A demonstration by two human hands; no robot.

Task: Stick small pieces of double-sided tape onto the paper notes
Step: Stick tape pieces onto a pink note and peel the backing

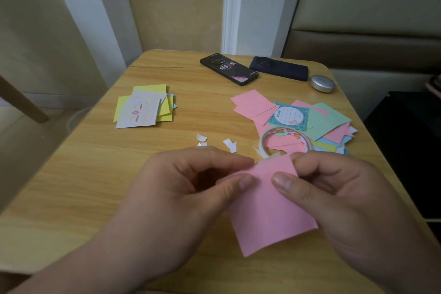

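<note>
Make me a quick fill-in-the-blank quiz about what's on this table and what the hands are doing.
1. The left hand and the right hand together pinch a square paper note whose colour is ____.
2. The stack of paper notes on the left of the wooden table is mostly ____ under a white printed one.
3. The ring-shaped roll of double-sided tape lies just beyond the ____ hand.
Missing words: pink; yellow; right.

I can read nothing for certain. The black phone [229, 69] on the far side of my desk [71, 174] bears bold white and red characters, too blurred to make out. The memo pad [290, 116] shows a small column of characters, the tape roll [263, 143] orange printed marks, both illegible.
</note>
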